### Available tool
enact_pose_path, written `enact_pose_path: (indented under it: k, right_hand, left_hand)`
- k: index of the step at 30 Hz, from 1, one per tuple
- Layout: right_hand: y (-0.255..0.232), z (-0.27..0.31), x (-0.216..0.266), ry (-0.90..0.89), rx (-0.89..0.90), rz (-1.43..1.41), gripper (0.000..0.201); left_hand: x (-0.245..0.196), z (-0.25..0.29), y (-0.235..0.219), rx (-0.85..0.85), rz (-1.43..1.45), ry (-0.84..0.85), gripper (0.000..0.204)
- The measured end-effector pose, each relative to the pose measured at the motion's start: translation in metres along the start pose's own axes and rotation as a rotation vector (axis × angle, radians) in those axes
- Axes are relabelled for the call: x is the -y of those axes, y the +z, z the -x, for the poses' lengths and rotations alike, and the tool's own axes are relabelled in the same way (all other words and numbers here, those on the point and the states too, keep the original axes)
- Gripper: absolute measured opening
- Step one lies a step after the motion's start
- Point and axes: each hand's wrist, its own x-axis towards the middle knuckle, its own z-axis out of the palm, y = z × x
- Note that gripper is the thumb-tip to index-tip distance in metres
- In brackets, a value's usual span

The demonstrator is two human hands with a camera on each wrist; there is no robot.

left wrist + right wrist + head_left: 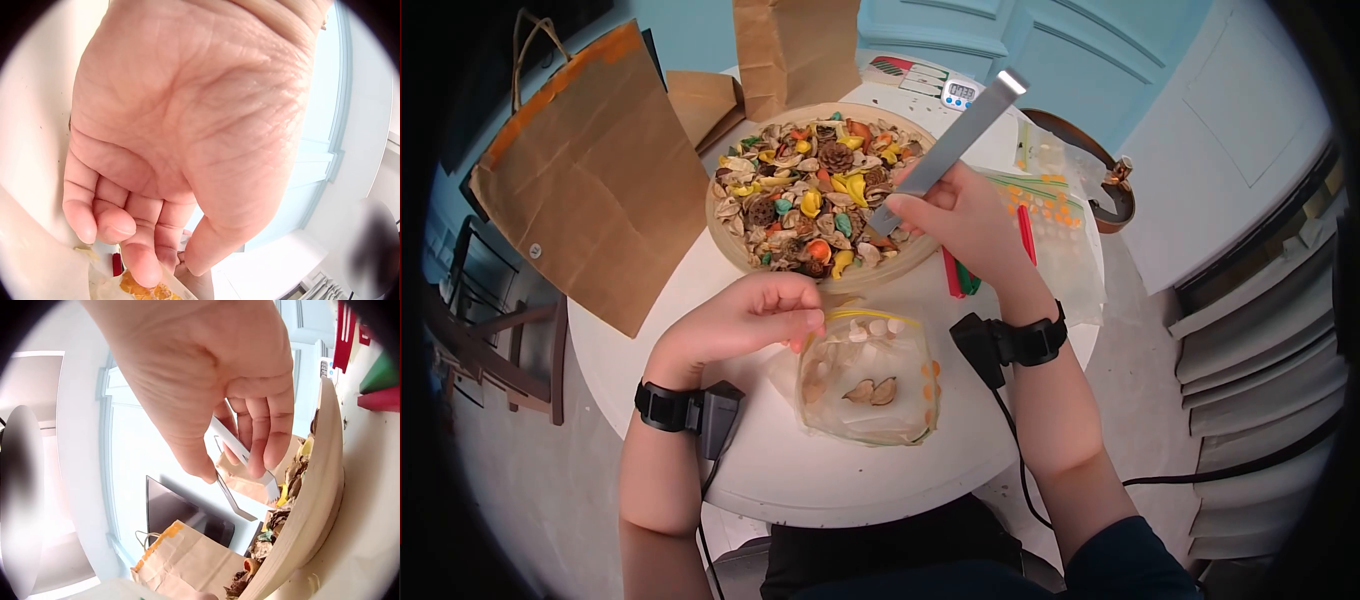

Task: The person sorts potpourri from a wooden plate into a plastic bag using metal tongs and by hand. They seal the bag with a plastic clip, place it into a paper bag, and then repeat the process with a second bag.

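Note:
My right hand [960, 215] holds a pair of flat metal tongs [960, 135] over the near right side of a round wooden tray [712, 225] heaped with potpourri. In the right wrist view, the two tong tips [273, 490] stand apart beside the tray's contents, with nothing between them. My left hand [755, 318] has its thumb and bent fingers at the upper left rim of a clear zip bag [900, 425]. The left wrist view shows its fingertips against the bag's orange-patterned edge [147, 290]. Two brown dried pieces [870, 391] show in the bag.
Brown paper bags [600, 180] stand left of and behind the tray. A small digital timer [960, 94] sits at the back right. More patterned zip bags [1055, 235] lie on the right, near red and green clips [967, 282]. The round white table [830, 500] ends close before the person.

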Motion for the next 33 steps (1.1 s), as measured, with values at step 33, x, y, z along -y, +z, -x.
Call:
enact_pose_path:
  k: [33]
  right_hand:
    - [0.0, 0.012, 0.029, 0.082, 0.344, -0.216, 0.029]
  left_hand:
    - [0.002, -0.001, -0.001, 0.011, 0.002, 0.008, 0.016]
